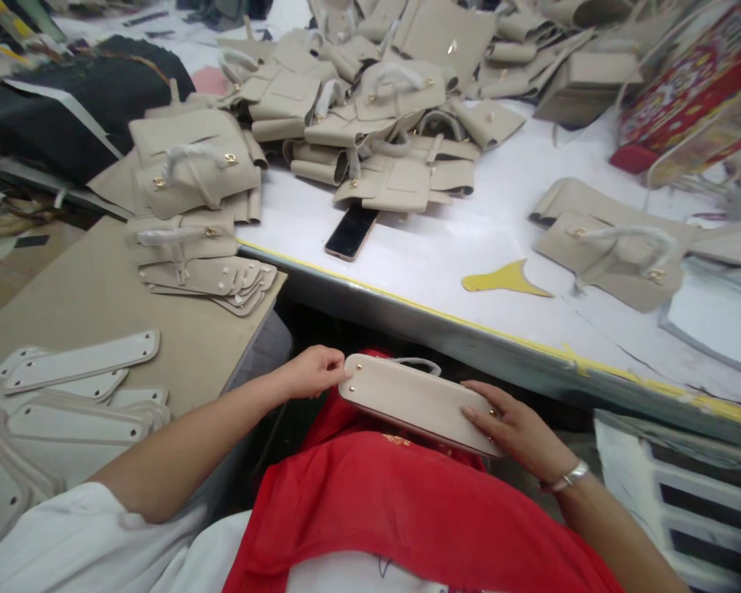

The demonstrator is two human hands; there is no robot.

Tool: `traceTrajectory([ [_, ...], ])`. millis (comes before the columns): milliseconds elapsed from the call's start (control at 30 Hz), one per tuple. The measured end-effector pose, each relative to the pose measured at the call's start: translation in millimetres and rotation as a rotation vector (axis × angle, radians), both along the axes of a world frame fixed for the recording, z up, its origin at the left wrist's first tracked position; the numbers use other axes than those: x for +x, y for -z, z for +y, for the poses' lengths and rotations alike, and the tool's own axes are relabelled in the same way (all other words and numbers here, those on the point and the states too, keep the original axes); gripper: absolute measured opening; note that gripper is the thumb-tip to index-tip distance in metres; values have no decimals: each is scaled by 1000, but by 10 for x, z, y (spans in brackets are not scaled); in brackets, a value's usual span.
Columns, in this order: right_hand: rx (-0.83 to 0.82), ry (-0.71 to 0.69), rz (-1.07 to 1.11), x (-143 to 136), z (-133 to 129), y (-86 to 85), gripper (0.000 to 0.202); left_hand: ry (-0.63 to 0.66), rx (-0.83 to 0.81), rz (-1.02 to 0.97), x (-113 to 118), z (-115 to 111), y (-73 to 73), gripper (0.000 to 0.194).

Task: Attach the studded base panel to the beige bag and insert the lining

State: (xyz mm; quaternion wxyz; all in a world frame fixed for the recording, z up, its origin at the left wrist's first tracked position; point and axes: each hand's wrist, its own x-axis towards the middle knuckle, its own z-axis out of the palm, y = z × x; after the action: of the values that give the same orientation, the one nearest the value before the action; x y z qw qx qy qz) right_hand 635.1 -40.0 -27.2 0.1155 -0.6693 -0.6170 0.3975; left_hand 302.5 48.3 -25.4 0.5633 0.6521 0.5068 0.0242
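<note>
A beige handbag lies over my lap, its long flat base with small gold studs turned up towards me. My left hand pinches the left end of that base, fingers closed. Around the right end, my right hand grips the bag, thumb on the base and fingers over the far edge. Part of a wrapped handle shows behind the bag. A red apron covers my lap beneath it.
Beige bag pieces are heaped on the white table. A phone and a yellow template lie nearer its edge. Studded base panels are piled on the left board; another bag lies right.
</note>
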Motion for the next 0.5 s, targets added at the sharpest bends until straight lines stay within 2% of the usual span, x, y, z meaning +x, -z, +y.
traceTrajectory([
  [67, -62, -106, -21, -63, 168, -84, 47, 37, 3, -12, -17, 34, -11, 38],
  [133, -80, -234, -80, -242, 359, -149, 42, 49, -22, -17, -26, 47, -13, 40],
  [233, -81, -404, -127, -671, 635, -172, 38, 31, -24, -9, -27, 24, -4, 41],
  [300, -91, -441, -128, -961, 758, -147, 41, 13, 5, -1, -26, -4, 11, 41],
  [400, -55, -434, -201, -1191, 772, -112, 53, -7, 52, -10, -28, -47, 48, 37],
  [500, 38, -402, -341, -1062, 580, -117, 64, -17, 164, -1, -16, -110, 77, 35],
])
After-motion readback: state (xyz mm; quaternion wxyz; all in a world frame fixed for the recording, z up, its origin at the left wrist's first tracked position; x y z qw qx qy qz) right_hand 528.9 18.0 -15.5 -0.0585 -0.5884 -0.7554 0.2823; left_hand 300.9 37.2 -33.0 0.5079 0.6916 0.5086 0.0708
